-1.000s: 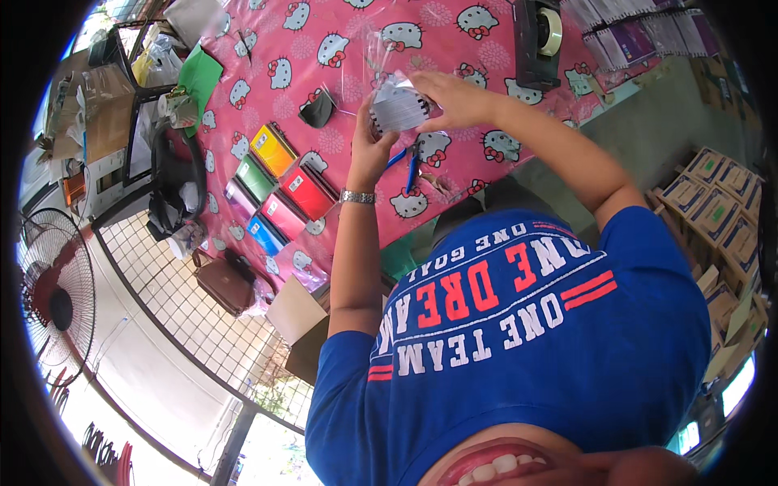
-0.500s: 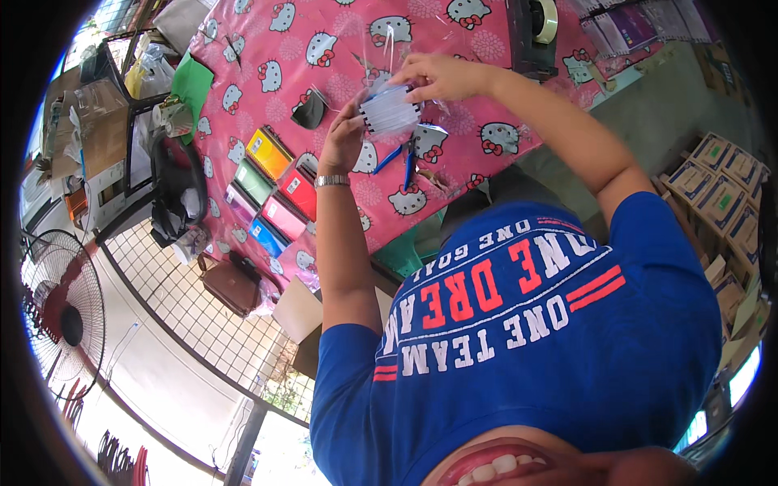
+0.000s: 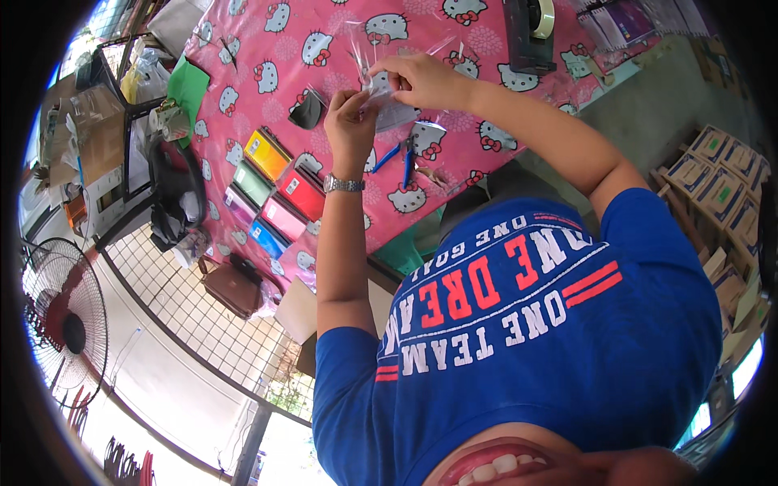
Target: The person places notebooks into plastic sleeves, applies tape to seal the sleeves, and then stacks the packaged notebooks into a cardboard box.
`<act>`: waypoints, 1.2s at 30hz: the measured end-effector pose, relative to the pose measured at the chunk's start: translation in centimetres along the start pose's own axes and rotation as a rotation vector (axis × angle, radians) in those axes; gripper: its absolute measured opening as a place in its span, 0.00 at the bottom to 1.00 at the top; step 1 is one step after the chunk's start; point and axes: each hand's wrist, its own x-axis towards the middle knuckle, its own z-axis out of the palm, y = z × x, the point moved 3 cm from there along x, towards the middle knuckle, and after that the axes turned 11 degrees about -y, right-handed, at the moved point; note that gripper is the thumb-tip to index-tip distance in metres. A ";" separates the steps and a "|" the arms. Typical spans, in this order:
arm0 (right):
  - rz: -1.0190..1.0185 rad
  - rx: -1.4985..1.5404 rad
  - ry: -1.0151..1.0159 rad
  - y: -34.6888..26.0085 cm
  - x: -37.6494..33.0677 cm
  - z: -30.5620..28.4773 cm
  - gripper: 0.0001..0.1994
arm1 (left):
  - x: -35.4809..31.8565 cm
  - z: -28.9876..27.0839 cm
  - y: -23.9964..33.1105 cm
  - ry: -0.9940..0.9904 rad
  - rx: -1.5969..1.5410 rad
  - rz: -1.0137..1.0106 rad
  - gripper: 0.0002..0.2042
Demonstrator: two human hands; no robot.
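- Head view, as I watched: the bench (image 3: 277, 110), under its pink patterned cloth, spread out beyond the person, and both hands worked over its near part.
- Small spiral notebooks, the red notebook (image 3: 301, 194) nearest the left wrist, lay in a block to the left of the hands, well apart from them.
- Off to the right, beyond the right hand, stood a dark tape dispenser (image 3: 528, 44).
- Left hand (image 3: 352, 121): thumb and finger were pinched together on film. Right hand (image 3: 423, 81): its fingers curled in from the right and touched the film, though I could not tell whether they had closed on it.
- A clear film packet (image 3: 396, 119) was right at the hands: its pale part lay just right of the left hand and just under the right, both about equally near. Loose film rose away from the person, so its longer run seemed to point outward, between the hands. Whether a pad sat inside, I could not tell.
- Pliers (image 3: 408, 168) with blue handles lay just nearer the person, below the packet.
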 end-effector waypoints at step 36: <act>0.554 -0.057 1.122 5.7 -15.6 -8.4 0.12 | 0.4 -1.2 -1.0 -0.141 0.207 -0.107 0.10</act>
